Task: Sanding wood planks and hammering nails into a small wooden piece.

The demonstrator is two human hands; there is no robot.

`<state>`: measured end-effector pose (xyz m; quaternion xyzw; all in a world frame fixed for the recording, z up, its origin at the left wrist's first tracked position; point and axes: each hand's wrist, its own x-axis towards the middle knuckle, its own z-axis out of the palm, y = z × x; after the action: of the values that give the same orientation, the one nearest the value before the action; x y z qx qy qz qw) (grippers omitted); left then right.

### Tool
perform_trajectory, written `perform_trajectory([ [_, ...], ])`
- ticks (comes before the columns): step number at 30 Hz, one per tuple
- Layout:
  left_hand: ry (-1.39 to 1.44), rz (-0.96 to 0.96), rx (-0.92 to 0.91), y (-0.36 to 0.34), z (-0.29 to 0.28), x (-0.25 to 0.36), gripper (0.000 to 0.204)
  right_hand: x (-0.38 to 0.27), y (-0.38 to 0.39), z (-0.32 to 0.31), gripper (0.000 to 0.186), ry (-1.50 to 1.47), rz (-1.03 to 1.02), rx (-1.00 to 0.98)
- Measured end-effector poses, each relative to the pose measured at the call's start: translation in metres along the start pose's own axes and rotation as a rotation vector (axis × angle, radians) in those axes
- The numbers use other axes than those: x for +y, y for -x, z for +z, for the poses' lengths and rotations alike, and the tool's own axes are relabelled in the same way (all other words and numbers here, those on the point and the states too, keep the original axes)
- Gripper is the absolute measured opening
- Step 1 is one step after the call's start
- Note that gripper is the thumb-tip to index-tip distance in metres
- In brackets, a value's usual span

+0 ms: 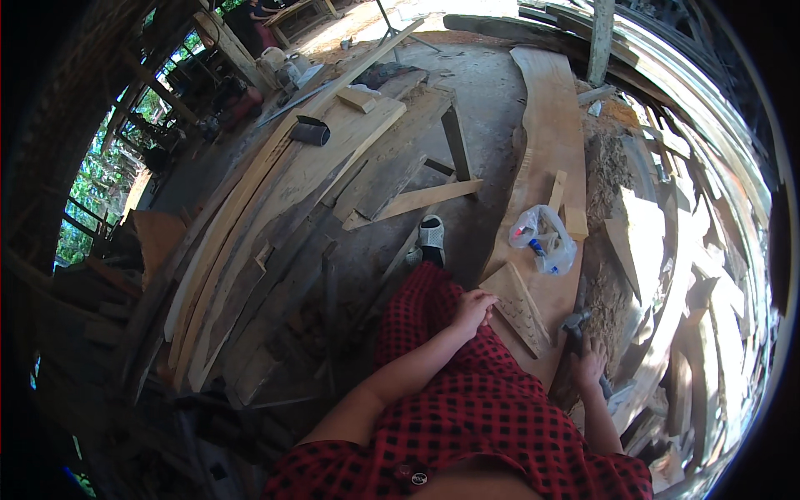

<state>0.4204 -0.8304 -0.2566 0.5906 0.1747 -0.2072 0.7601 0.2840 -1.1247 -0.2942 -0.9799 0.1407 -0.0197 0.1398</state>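
Note:
My left hand [475, 314] is closed, with thumb and fingertips pressed together over my lap. Anything in that pinch is too small to make out. Right beside it lies a flat, angular piece of wood [518, 307] with rows of small marks or bits on its face, resting on a long wooden plank [542, 125]. At the plank's right edge is a hammer [575, 320], its head pointing away from me. My right hand [590, 364] lies over the hammer's handle, fingers stretched and apart.
A clear plastic bag [543, 239] with small coloured items sits on the plank, near a short wooden stick [557, 190]. Boards [333, 179] are stacked on the left, with a dark cylinder [310, 131] on top. Scrap wood [667, 308] piles up at right. Another person [260, 18] is far back.

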Motion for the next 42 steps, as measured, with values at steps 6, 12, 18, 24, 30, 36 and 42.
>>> perform_trajectory([
  [6, -0.298, 0.186, 0.029, -0.031, 0.008, -0.002, 0.007, -0.006, -0.006, 0.008, 0.043, 0.061, 0.070, 0.027],
  [12, -0.491, 0.405, 0.070, -0.069, -0.003, -0.002, 0.010, -0.012, -0.035, 0.010, 0.029, 0.089, 0.028, 0.096],
  [18, -0.761, 0.445, 0.039, -0.086, 0.005, -0.017, 0.017, -0.008, -0.036, 0.015, 0.028, 0.046, 0.097, 0.039],
  [24, -0.855, 0.463, 0.001, -0.089, 0.020, -0.027, 0.019, -0.009, -0.037, 0.008, 0.027, -0.022, 0.133, 0.017],
  [30, -0.887, 0.466, -0.040, -0.093, 0.032, -0.031, 0.019, -0.003, -0.047, -0.001, 0.024, -0.175, 0.168, 0.009],
  [36, -0.921, 0.509, -0.023, -0.100, 0.032, -0.035, 0.019, -0.014, -0.058, -0.016, 0.017, -0.790, 0.297, -0.088],
  [42, -0.991, 0.547, -0.052, -0.100, 0.033, -0.033, 0.016, -0.062, -0.068, -0.050, 0.013, -1.057, 0.389, -0.247],
])
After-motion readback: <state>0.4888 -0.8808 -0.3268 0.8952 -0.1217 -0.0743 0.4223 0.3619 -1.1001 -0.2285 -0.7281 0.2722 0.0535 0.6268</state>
